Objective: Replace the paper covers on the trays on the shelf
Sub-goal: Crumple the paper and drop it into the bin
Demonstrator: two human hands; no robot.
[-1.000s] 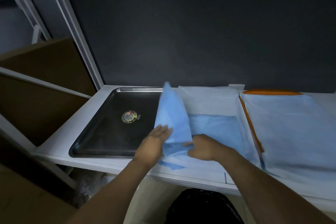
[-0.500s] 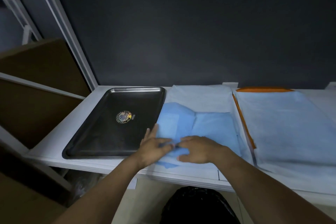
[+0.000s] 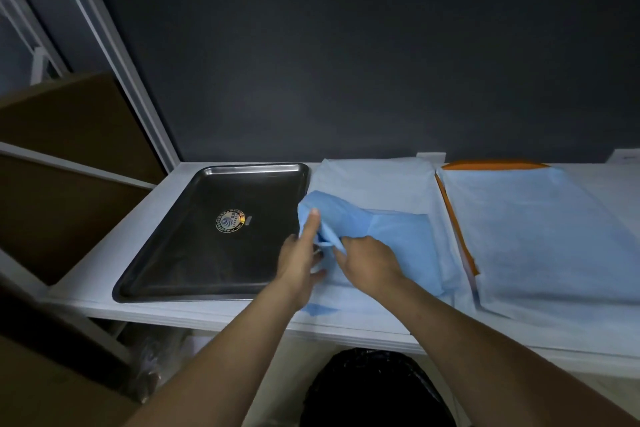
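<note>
A bare dark metal tray [image 3: 166,267] with a round emblem lies on the left of the white shelf [image 3: 104,253]. To its right a folded blue paper cover [image 3: 388,236] lies on a paler sheet [image 3: 374,184]. My left hand [image 3: 299,253] lifts the blue cover's left flap, with one finger stretched up along the fold. My right hand [image 3: 367,262] pinches the same flap from the right, close to the shelf's front. Further right an orange tray [image 3: 491,165] lies under another pale blue cover [image 3: 540,236].
A black bin bag [image 3: 374,388] sits below the shelf front, between my forearms. Brown cardboard boxes [image 3: 69,191] fill the rack to the left, behind a white upright post [image 3: 121,62]. A dark wall backs the shelf.
The blue cover, raised a second ago, was pressed flat half a second ago. Now its left flap is bunched and lifted again between both hands.
</note>
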